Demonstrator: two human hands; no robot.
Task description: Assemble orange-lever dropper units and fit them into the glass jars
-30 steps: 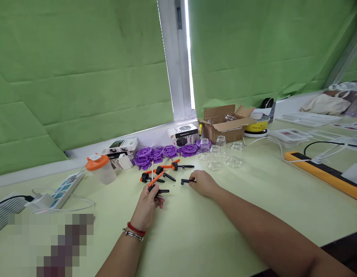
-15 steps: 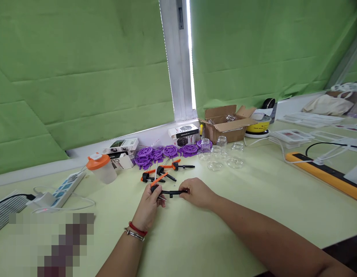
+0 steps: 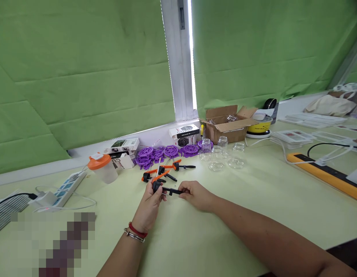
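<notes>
Pinched in my left hand [image 3: 150,202] is the round black hub of a black-and-orange part [image 3: 168,189] with a metal rod. Its orange strip points up and to the right, away from me. My right hand [image 3: 197,195] is closed on the far right end of its black arm, so the part spans both hands just above the table. Fingers hide some of the hub and the tip. Several similar black-and-orange parts [image 3: 184,166] lie on the table just beyond my hands.
Behind lie purple wheel-like pieces [image 3: 171,151], clear jars [image 3: 215,165], small printed boxes [image 3: 184,132] and an open cardboard box [image 3: 227,132]. An orange-lidded cup [image 3: 105,169] and a white power strip [image 3: 64,190] are left; an orange-and-black power strip [image 3: 319,173] is right.
The part has turned slightly in my hands: its black hub shows more now, and the arm slopes down toward my right hand. Both hands keep hold.
</notes>
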